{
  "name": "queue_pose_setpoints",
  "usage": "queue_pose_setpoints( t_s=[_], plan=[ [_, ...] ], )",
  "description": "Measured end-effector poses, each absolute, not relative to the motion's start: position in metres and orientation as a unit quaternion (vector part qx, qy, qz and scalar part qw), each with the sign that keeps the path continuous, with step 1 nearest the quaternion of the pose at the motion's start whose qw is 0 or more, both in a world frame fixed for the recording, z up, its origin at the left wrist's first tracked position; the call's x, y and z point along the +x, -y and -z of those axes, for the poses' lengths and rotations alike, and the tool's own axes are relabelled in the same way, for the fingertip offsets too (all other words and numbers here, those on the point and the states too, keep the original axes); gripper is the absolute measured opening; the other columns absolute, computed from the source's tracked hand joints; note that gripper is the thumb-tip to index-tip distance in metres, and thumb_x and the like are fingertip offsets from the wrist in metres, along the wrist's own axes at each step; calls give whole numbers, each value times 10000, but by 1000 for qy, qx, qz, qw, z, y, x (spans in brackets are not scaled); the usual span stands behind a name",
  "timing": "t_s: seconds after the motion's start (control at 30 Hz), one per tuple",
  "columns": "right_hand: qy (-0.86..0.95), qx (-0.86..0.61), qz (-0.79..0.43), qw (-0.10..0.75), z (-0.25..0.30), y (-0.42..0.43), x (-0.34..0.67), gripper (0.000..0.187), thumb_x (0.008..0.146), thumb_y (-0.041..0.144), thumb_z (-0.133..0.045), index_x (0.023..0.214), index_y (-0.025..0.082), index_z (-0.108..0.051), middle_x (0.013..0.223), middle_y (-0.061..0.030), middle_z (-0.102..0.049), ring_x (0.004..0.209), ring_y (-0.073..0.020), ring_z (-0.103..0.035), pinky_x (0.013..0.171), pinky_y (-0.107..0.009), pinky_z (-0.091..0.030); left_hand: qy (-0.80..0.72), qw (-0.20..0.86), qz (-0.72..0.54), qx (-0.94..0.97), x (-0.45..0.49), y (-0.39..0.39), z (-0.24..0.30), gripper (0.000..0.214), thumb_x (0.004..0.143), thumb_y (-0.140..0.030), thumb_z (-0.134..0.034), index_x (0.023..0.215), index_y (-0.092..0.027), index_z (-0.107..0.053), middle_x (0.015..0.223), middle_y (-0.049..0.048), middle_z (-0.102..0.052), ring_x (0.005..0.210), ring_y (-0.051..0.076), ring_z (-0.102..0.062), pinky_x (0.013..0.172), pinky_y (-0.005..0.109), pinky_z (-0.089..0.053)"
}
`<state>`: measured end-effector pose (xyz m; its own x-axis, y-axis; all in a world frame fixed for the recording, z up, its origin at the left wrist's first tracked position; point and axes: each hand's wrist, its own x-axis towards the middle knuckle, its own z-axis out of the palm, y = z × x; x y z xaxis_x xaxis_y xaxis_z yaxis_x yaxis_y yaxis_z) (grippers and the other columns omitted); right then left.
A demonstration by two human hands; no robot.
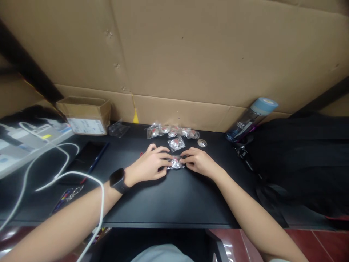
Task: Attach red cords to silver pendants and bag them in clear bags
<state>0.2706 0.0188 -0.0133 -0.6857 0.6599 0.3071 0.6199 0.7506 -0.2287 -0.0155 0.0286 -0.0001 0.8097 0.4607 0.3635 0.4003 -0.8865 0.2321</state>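
Note:
A small clear plastic packet (176, 163) with a shiny round piece and a spot of red in it lies on the black table (174, 203). My left hand (153, 163) has its fingertips on the packet's left edge, and my right hand (201, 162) pinches the right edge. Just beyond is a similar packet (176, 144). Farther back, several more wrapped packets (174, 131) form a row against the cardboard. A bare silvery round disc (202, 143) rests right of them. What exactly the wrapped pieces are cannot be made out.
At the right stand a water bottle (249, 120) with a blue cap and a black bag (302, 163). On the left are a cardboard box (86, 118), a power strip (32, 142), a dark flat device (85, 158) and a looping white cable (102, 203) near my left forearm.

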Motion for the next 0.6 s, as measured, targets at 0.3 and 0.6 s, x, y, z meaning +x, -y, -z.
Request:
queue_pose_setpoints(
  t_s=[0.3,0.6],
  plan=[
    [885,-384,-129,228,-3,-6,258,208,951,184,-628,924,255,-822,1177,-42,-781,1012,-235,-700,909,-401,-563,-276,88,-242,926,-4,-28,12,276,1058,-362,-540,988,-252,-783,1131,44,-792,1240,258,-597,969,444,-305],
    [873,-405,-125,240,10,-11,254,199,873,424,-812,832,233,-774,1123,-57,-792,953,-233,-709,868,-386,-557,-298,78,-233,923,4,-25,16,212,1016,-410,-622,1001,-213,-699,1089,55,-766,1177,263,-605,926,425,-299]
  ],
)
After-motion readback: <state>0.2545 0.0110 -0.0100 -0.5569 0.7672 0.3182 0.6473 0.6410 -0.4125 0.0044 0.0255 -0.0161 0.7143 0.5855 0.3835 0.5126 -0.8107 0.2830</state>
